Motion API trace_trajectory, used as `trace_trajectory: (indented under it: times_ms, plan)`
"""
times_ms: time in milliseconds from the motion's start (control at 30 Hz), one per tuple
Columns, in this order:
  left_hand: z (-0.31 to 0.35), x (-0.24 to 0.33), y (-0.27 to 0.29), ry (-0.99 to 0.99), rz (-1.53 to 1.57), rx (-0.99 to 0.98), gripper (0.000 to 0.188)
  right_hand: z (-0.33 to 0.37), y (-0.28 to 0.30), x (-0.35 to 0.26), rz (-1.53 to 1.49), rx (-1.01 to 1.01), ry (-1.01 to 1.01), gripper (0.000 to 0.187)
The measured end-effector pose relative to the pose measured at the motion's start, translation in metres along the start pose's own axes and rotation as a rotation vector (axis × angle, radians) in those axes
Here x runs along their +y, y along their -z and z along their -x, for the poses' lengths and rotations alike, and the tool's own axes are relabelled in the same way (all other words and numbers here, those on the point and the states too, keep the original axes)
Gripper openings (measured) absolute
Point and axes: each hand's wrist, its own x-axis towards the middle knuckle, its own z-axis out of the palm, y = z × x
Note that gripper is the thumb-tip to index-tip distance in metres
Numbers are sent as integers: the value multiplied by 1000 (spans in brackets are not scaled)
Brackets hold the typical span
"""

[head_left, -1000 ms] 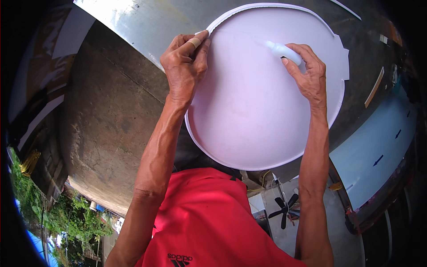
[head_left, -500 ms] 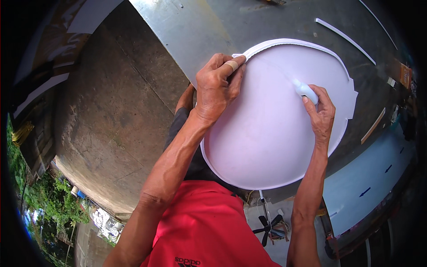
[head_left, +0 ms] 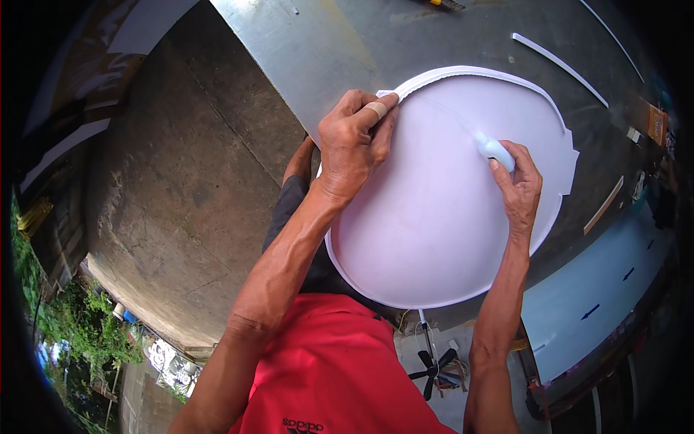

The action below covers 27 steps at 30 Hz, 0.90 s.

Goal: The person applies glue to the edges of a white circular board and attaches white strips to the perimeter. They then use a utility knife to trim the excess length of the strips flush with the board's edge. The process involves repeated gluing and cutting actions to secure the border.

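Observation:
A large white rounded panel (head_left: pixel 426 217) with a raised rim lies partly over the table's near edge. At its upper left, my left hand (head_left: pixel 356 141) pinches the white rim strip (head_left: pixel 463 70) between thumb and fingers; a tan bandage wraps one finger. My right hand (head_left: pixel 522 184) holds a small pale-blue squeeze bottle (head_left: pixel 497 153) above the panel, fingers curled round it. Its thin clear nozzle points up and left, toward the rim near my left hand. Small tabs (head_left: pixel 571 163) stick out along the panel's right edge.
The panel rests on a dark metal table (head_left: pixel 311 43). A loose white strip (head_left: pixel 560 69) lies at the far right, and a brown-edged strip (head_left: pixel 603 206) nearer. A yellow-handled tool (head_left: pixel 447 4) sits at the far edge. Below stands a black-bladed fan (head_left: pixel 434 370); a pale-blue sheet (head_left: pixel 600 296) lies at right.
Both hands keep almost the same place and grip. The view has shifted very slightly, bringing more of the yellow-handled tool into sight.

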Motion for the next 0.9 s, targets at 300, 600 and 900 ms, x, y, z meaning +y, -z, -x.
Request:
trace_trajectory:
  times_ms: [300,600,900]
  plan:
    - [0,-1,-2,-1,-10,27,16,-1,1,0,7,-7,24,28]
    - [0,-3,-3,-2,-43,12,16,-3,0,-3,101,10,113,28]
    - [0,-2,-2,-16,-39,11,19,-6,-1,-6,190,73,192,27]
